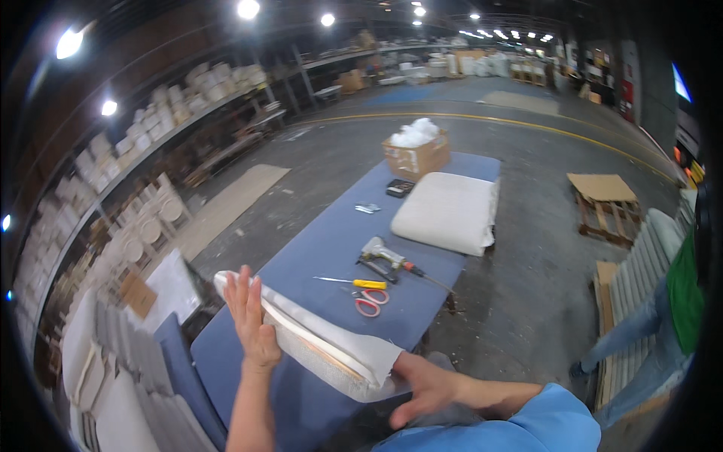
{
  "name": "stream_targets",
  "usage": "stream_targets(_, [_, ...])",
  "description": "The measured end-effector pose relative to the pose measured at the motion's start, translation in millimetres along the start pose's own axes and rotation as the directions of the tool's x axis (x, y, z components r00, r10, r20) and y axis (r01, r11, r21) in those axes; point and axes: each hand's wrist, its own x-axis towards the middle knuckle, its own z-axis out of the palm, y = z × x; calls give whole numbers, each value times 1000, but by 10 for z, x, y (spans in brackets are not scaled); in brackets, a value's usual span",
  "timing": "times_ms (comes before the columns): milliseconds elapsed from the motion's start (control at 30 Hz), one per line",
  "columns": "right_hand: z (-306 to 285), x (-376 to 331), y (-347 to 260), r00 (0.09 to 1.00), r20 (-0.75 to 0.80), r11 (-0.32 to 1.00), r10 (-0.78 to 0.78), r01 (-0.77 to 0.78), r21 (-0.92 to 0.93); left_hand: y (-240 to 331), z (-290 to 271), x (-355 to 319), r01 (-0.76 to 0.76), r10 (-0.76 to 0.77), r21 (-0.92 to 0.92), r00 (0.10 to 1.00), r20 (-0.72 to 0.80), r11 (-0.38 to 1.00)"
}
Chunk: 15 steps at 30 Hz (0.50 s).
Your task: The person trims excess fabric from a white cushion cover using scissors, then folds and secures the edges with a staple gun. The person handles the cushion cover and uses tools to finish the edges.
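A pale fabric-covered cushion panel [324, 331] stands tilted on its long edge at the near end of the blue table [294, 264]. A strip of light wood shows along its open side, with loose fabric around it. My left hand [254, 324] lies with fingers stretched out against the panel's left end. At its right end is my right hand [431, 386], thumb spread away; its fingertips are partly hidden by the fabric. Beyond the panel lie red-handled scissors [367, 303], a yellow-handled screwdriver [369, 284] and a staple gun [380, 258] with a hose attached.
Farther along the table are a stack of folded pale fabric [448, 211], a small black box [400, 187] and a carton [413, 160] of white stuffing. Covered panels [113, 377] lean at left. A person in a green top [684, 294] stands at right by stacked grey panels [640, 271].
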Motion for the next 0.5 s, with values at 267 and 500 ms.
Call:
stream_targets(267, [20,137,50,938,-338,914,-73,-72,-400,-277,343,821,-21,106,-232,928,358,972])
stream_targets(500, [-330,255,32,955,-251,976,-156,109,-189,-160,-294,524,4,-41,216,985,167,976])
